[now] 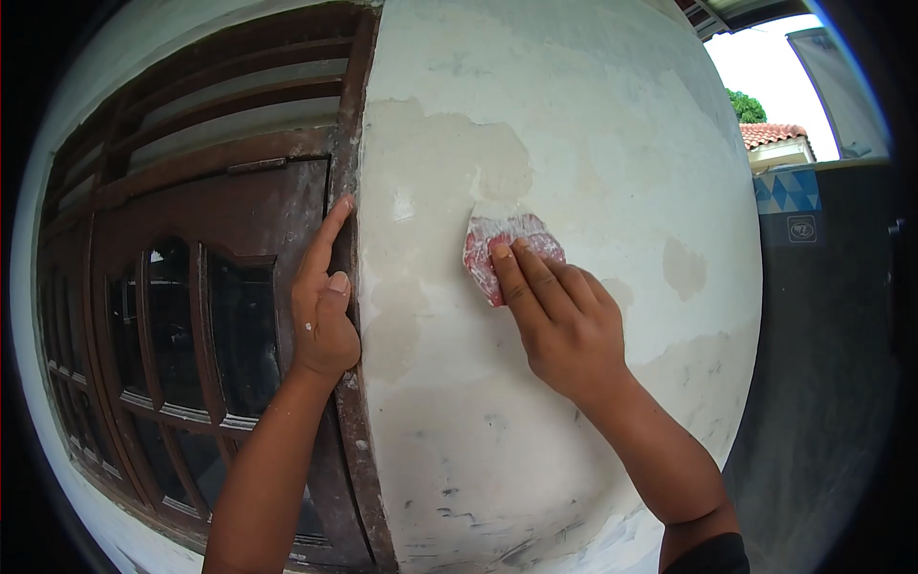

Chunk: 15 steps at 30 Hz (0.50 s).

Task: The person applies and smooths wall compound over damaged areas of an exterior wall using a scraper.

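My right hand (pixel 569 320) presses a red putty spreader (pixel 485 260) against the wall (pixel 612 163), fingers laid over its face and the thumb hidden. White paste is smeared across the spreader, thickest along its upper edge. Just above that edge is a fresh whitish streak of putty (pixel 502 208). Around it lie beige, patchy areas on the pale wall. My left hand (pixel 323 297) leans on the brown wooden frame (pixel 354 402) beside the wall, its fingers stretched upward and holding nothing. A small white speck shows on that hand.
To the left stands a dark wooden door (pixel 177 225) with glass panes and slats above. The wall's lower part has dark scuffs (pixel 449 493). At the right are a dark grey surface (pixel 813 364), a blue-patterned strip (pixel 789 192) and a tiled roof (pixel 773 134) beyond.
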### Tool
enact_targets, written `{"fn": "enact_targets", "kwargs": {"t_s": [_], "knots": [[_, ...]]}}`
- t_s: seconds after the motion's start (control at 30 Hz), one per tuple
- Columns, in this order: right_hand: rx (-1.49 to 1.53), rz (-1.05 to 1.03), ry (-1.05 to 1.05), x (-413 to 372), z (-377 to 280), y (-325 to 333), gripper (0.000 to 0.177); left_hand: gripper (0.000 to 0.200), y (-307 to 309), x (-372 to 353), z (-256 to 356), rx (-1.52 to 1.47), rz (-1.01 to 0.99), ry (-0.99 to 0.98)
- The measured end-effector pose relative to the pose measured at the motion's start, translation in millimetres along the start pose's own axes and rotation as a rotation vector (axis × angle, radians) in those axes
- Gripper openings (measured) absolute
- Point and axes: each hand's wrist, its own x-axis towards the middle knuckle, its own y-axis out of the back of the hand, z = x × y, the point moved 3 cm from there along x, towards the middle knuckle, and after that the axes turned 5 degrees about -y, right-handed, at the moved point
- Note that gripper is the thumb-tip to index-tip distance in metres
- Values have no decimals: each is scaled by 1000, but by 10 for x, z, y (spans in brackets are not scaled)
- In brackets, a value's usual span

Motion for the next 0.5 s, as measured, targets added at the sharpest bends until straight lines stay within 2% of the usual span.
{"fn": "enact_targets", "kwargs": {"t_s": [0.07,0.2,0.4,0.5], "knots": [[-74,73,-1,143,152,-51,38,64,-2,2,-14,-17,11,-7],[-101,48,17,340,334,-261,39,64,-4,-7,4,-10,-2,10],[-89,-16,127,-115,104,-152,40,64,3,-7,-12,18,-9,-3],[-83,18,114,-71,133,-16,40,64,8,-16,10,4,-6,20]]}}
